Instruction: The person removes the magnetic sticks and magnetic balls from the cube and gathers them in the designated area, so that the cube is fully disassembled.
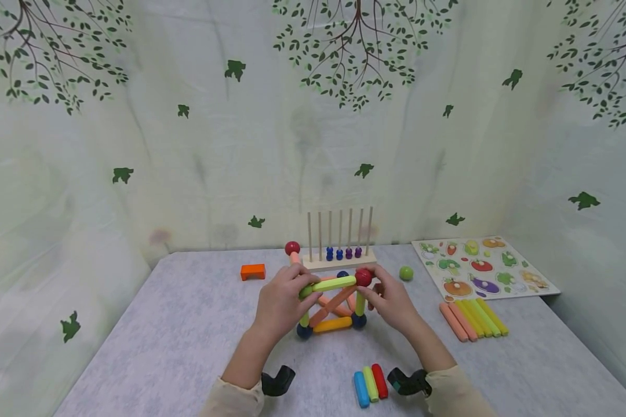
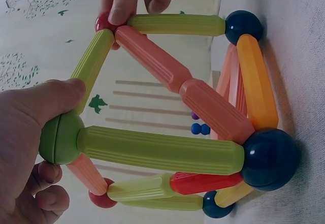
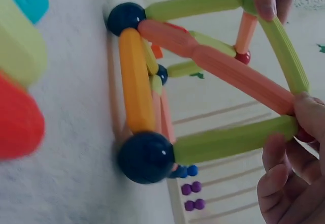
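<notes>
A frame of coloured rods and balls stands on the table, with dark blue balls at its lower corners. My left hand grips the green ball at the upper left corner, its thumb lying on the light green top rod. At the upper right corner my right hand pinches the red ball, which its fingers largely cover in the right wrist view. Two salmon rods run end to end as a diagonal across the front. An orange rod joins the two front blue balls.
Blue, light green and red rods lie near the front. Several salmon, yellow and green rods sit at right, below a vegetable picture board. Behind the frame stand a pegged bead rack, an orange block and a green ball.
</notes>
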`<action>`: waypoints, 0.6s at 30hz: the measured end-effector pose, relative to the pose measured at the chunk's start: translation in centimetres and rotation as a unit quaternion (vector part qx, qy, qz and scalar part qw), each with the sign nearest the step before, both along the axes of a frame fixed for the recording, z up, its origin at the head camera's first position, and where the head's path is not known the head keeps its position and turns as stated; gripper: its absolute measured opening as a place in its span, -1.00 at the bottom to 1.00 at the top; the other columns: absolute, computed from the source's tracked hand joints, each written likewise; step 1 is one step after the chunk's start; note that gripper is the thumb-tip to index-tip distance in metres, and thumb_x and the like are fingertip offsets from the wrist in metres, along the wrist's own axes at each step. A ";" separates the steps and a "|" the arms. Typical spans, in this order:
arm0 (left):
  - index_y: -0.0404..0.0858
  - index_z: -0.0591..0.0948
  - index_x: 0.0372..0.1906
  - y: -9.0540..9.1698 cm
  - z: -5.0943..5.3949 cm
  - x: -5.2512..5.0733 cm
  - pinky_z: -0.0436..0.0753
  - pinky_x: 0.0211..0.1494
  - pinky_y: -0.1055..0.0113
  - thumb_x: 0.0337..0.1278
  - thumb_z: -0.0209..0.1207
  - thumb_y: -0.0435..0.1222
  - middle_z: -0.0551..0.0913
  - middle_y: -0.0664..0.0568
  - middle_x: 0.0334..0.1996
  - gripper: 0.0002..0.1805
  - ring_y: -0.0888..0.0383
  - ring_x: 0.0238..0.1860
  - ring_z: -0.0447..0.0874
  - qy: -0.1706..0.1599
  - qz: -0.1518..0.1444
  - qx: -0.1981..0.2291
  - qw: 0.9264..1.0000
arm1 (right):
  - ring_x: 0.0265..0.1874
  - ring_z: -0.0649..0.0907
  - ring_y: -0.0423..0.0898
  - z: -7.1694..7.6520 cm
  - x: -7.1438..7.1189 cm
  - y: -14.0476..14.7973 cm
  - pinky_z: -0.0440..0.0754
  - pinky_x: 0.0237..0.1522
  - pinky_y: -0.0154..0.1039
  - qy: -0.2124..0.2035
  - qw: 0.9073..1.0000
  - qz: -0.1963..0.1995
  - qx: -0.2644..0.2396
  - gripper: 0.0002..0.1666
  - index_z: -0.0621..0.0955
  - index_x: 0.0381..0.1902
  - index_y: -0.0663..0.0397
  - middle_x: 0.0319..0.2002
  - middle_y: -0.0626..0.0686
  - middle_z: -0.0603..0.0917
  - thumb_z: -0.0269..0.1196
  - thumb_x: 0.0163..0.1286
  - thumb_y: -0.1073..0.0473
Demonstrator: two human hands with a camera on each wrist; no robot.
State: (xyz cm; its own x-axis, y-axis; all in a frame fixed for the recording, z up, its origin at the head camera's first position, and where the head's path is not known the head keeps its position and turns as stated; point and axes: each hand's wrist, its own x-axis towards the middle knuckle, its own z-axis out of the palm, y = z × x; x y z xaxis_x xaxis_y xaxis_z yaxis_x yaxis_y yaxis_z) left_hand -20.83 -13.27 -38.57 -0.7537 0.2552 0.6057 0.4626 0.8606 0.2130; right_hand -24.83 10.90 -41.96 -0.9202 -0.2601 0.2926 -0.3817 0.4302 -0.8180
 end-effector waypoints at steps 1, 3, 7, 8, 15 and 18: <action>-0.03 0.78 -0.18 0.0 0.0 0.0 0.46 -0.40 0.56 -0.07 0.53 -0.15 0.59 0.21 -0.29 -0.72 0.27 -0.31 0.43 0.000 -0.001 -0.001 1.000 | -0.52 0.57 -0.10 0.1 0.0 0.2 0.59 -0.47 -0.37 0.022 0.999 -0.005 0.023 -0.52 0.47 0.25 -0.08 0.02 0.08 0.61 0.30 0.42 0.11; -0.03 0.78 -0.18 0.1 -0.1 0.0 0.47 -0.40 0.56 -0.06 0.52 -0.14 0.59 0.20 -0.28 -0.72 0.26 -0.30 0.43 -0.001 -0.003 -0.003 1.000 | -0.48 0.53 -0.16 0.6 0.1 0.6 0.58 -0.42 -0.38 0.070 0.994 -0.017 0.077 -0.49 0.52 0.24 -0.09 0.00 0.04 0.62 0.35 0.36 0.11; -0.03 0.78 -0.17 0.1 -0.2 0.0 0.51 -0.37 0.55 -0.06 0.52 -0.14 0.60 0.20 -0.27 -0.72 0.26 -0.28 0.46 -0.002 -0.008 -0.004 1.000 | -0.42 0.49 -0.22 2.1 0.3 0.8 0.51 -0.43 -0.42 0.156 0.963 -0.033 0.216 -0.53 0.59 0.16 -0.17 -0.10 -0.06 0.64 0.40 0.30 0.06; -0.03 0.78 -0.17 0.1 -0.1 0.0 0.53 -0.36 0.55 -0.06 0.52 -0.15 0.60 0.20 -0.26 -0.72 0.26 -0.28 0.47 0.000 -0.006 -0.003 1.000 | -0.44 0.48 -0.23 2.6 0.3 0.7 0.50 -0.45 -0.43 0.181 0.951 -0.029 0.251 -0.56 0.61 0.13 -0.19 -0.14 -0.08 0.63 0.40 0.29 0.05; -0.02 0.78 -0.16 -0.3 -0.1 -0.1 0.56 -0.33 0.53 -0.07 0.53 -0.14 0.59 0.22 -0.26 -0.71 0.26 -0.27 0.48 0.006 -0.001 0.000 1.000 | -0.69 0.30 -0.29 4.1 -0.3 -0.1 0.24 -0.67 -0.47 0.283 0.881 0.009 0.378 -0.74 0.62 -0.06 -0.25 -0.36 -0.12 0.51 0.32 0.29 0.06; -0.03 0.78 -0.16 -0.3 -0.1 -0.1 0.57 -0.33 0.52 -0.07 0.53 -0.16 0.59 0.21 -0.25 -0.71 0.25 -0.27 0.48 0.003 -0.006 0.002 1.000 | -0.71 0.25 -0.29 3.9 -0.4 -0.1 0.20 -0.68 -0.46 0.282 0.879 0.009 0.384 -0.76 0.61 -0.07 -0.26 -0.37 -0.12 0.49 0.30 0.30 0.06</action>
State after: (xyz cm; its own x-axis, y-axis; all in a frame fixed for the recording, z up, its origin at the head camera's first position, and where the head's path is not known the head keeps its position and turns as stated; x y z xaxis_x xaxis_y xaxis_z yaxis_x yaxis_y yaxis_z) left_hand -20.94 -13.52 -38.72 -0.7466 0.2623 0.6114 0.4744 0.8542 0.2129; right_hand -25.19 10.81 -38.09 -0.6779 -0.5943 0.4327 -0.6466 0.7621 0.0338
